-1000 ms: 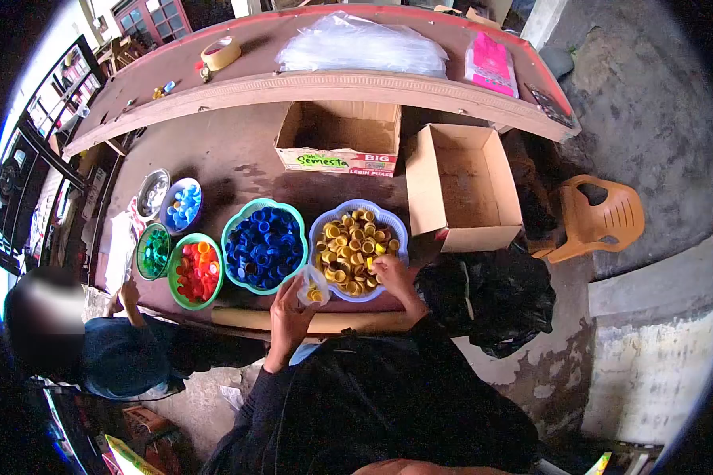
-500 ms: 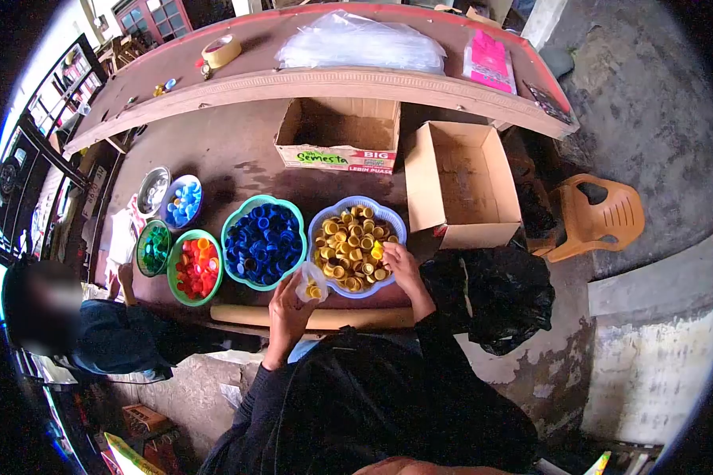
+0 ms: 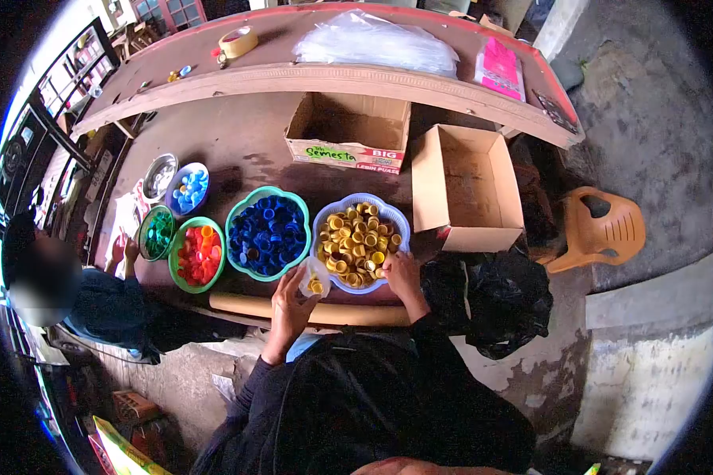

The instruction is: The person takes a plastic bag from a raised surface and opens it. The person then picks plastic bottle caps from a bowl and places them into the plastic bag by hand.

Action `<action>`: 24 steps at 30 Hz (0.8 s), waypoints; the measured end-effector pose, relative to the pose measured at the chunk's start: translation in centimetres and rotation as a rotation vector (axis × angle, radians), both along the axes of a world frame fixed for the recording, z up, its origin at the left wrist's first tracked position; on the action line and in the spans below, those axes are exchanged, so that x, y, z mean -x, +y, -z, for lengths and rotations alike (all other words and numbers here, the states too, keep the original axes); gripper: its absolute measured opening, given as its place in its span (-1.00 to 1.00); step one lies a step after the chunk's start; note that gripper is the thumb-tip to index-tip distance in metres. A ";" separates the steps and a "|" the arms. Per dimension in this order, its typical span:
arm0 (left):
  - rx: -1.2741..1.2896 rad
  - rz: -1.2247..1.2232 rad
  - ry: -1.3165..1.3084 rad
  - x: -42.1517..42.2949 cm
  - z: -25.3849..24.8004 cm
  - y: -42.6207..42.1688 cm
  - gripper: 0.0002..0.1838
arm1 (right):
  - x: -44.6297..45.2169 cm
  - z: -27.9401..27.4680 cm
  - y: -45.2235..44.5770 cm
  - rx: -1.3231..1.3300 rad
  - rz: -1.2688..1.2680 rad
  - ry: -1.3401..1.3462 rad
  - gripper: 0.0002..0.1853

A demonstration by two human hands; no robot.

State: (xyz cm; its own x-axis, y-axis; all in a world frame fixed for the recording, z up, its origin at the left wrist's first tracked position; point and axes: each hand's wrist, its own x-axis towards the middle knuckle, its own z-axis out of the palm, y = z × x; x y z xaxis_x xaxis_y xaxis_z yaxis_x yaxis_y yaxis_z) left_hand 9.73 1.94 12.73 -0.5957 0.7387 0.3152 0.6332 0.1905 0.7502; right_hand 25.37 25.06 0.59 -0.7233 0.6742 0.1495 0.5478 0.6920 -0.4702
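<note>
Brown table [image 3: 238,131], bag [image 3: 317,275] in left hand [image 3: 290,307]

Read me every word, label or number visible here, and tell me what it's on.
"Semesta": front of the left cardboard box.
"BIG": same box, right side of the front.
"LEBIH PUAS": same box, beneath "BIG".
Too small or blurred: the box's other print; any on the pink packet.
</note>
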 end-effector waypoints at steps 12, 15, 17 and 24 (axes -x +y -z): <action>0.047 0.010 -0.083 -1.2 -1.9 0.4 -0.31 | 1.4 -2.4 -1.7 0.713 -0.121 0.419 -0.73; 0.069 0.009 -0.097 -1.4 -2.0 0.8 -0.31 | 2.8 -9.2 -5.0 0.729 -0.154 0.577 -0.76; 0.004 0.017 -0.061 -1.4 -0.9 1.1 -0.31 | 4.1 -9.9 -6.9 0.709 -0.141 0.683 -0.77; 0.126 -0.078 -0.213 -1.9 -2.7 1.6 -0.31 | 6.0 -10.2 -7.0 0.291 -0.441 0.587 -0.79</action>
